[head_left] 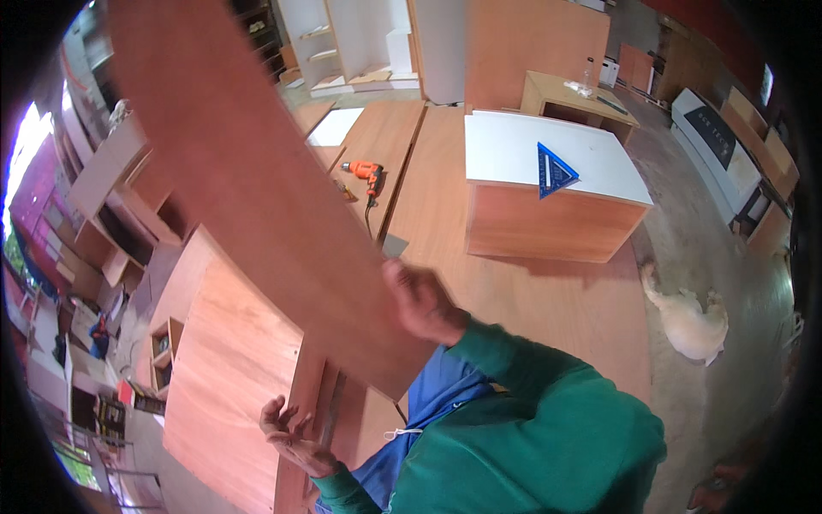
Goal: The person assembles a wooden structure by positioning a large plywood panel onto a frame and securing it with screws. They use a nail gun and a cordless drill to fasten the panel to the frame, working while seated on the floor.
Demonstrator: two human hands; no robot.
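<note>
A long reddish-brown wooden board [248, 197] slants up from my lap toward the upper left. Gripping its near right edge is my right hand [424, 300], thumb on the face and the other fingers partly hidden. My left hand [295, 437] is off the board, palm turned up and fingers spread and slightly curled, with nothing in it. Beside that hand lies a wooden panel [231, 360] with a pale, wood-grained face, part of a low box-like piece.
An orange corded drill [366, 174] rests on wooden boards ahead. A blue triangular square [555, 171] sits on a white-topped wooden box [556, 218] at right. On the floor farther right lies a pale dog [687, 321]. A small compartmented wooden tray [165, 351] stands at left.
</note>
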